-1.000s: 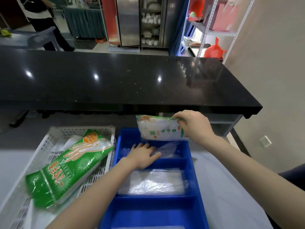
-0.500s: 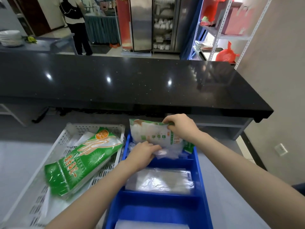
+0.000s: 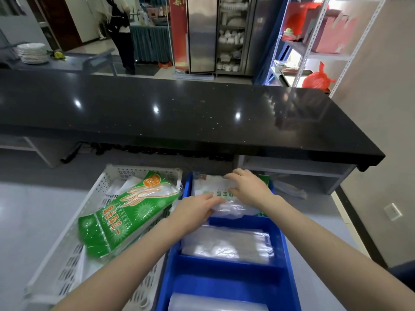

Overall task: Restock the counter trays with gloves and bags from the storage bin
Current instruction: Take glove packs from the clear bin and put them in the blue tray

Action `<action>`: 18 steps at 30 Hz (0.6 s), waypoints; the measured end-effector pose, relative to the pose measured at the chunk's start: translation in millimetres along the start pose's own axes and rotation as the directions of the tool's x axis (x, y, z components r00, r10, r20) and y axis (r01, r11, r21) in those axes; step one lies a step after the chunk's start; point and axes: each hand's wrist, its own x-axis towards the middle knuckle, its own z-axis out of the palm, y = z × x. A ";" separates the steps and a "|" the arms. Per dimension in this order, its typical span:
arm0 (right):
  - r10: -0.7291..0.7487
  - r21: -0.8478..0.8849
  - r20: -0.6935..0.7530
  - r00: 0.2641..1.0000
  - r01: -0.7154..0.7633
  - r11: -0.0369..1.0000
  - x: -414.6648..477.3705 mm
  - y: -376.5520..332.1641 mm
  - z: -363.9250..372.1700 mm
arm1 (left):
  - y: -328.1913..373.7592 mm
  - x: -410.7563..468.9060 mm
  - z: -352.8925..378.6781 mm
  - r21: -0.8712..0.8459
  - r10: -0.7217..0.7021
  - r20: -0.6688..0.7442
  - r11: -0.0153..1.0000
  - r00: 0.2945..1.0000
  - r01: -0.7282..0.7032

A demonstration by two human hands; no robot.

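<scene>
Lower centre | both hands, left hand (image 3: 197, 208) and right hand (image 3: 248, 188), fingers flat, press white pack (image 3: 207, 186) into blue tray (image 3: 280, 239) far compartment | advise: seat flat, edges inside walls.

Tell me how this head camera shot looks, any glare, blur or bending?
Head view: ceiling lights glare as bright spots on the black counter; wide-angle bending tilts the shelving; both hands and the white packet are slightly motion-blurred; clear bags throw sheen.
</scene>
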 end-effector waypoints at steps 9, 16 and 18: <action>-0.076 0.077 -0.024 0.997 0.077 0.994 26.5 -47.7 -1.9 | -52.4 -50.7 -46.8 -0.047 -0.221 -0.085 0.975 0.972 0.218; -0.349 0.039 -0.062 0.935 0.351 0.935 63.6 -143.1 21.9 | -134.0 -135.6 -83.5 -0.097 -0.607 -0.178 0.794 0.774 0.600; -0.446 0.000 0.012 0.895 0.446 0.895 66.6 -162.7 35.2 | -149.3 -157.7 -87.5 -0.121 -0.686 -0.200 0.726 0.700 0.677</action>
